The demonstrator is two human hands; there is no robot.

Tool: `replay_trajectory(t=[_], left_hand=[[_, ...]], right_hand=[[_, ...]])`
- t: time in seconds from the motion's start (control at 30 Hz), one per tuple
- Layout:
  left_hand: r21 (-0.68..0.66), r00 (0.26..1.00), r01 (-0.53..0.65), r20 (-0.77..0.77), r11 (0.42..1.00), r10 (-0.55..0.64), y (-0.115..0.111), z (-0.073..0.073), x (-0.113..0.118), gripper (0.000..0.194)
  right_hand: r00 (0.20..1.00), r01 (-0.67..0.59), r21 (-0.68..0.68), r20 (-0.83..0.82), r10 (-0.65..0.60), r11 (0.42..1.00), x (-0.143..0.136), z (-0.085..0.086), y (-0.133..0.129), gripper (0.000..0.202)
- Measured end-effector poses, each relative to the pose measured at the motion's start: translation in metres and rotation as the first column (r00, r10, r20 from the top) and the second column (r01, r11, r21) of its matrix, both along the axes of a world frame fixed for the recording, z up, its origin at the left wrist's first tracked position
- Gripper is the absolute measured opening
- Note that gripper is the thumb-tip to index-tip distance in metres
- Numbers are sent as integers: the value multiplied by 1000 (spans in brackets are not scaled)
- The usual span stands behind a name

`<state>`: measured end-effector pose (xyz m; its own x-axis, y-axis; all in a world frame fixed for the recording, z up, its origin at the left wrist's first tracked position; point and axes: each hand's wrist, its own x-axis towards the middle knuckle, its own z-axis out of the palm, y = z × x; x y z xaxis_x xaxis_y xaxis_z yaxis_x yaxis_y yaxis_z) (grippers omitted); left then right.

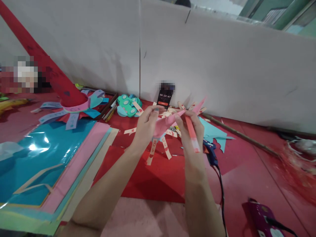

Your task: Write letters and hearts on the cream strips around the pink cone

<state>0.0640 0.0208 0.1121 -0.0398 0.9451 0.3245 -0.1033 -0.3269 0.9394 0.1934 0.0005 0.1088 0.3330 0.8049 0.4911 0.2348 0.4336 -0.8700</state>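
Note:
A pink paper cone [166, 126] lies tilted between my hands, its tip toward the right. Strips of cream paper with red letters and hearts, such as the paper strip [152, 151] marked B, hang from its base. My left hand [144, 128] is closed round the cone's wide part. In my right hand [183, 130] is a red marker pen [191, 131], its pale end pointing down toward me. The pen's other end is up by the cone's tip; whether it touches the paper cannot be made out.
A red sheet [148, 179] lies under the work. Coloured papers [71, 164] are stacked left, beside a tall red cone [58, 77]. A phone [163, 98] leans on the wall. Right are a blue glue gun [211, 154] with its cord, a stick [242, 133] and a purple device [264, 217].

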Motion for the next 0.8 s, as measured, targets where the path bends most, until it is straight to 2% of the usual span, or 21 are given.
replay_trajectory(t=[0.13, 0.27, 0.37, 0.5, 0.57, 0.7, 0.8], left_hand=[[-9, 997, 18, -78, 1000, -18, 2, 1, 0, 18], [-43, 986, 80, -144, 996, -85, 1, 2, 1, 16], [-85, 958, 175, -215, 981, -189, -2, 1, 3, 21], [-142, 884, 333, -299, 932, -361, -6, 1, 6, 35], [-167, 871, 326, -330, 931, -364, -8, 1, 6, 36], [-176, 875, 224, -398, 959, -277, -8, 5, 6, 27], [-169, 889, 174, -396, 970, -229, -7, 6, 6, 24]], right_hand=[[999, 33, -23, -16, -33, 999, 0, -1, 1, 19], [999, 47, -16, -9, -48, 999, 0, -2, 2, 22], [998, 55, -2, -31, -55, 999, 0, -3, 3, 22], [996, 69, -9, -62, -70, 998, 0, -2, 3, 22], [995, 79, 5, -60, -79, 997, 0, -3, 5, 22], [994, 91, 79, -75, -85, 993, -1, -6, 9, 20], [995, 91, 44, -48, -89, 995, -1, -6, 8, 22]])
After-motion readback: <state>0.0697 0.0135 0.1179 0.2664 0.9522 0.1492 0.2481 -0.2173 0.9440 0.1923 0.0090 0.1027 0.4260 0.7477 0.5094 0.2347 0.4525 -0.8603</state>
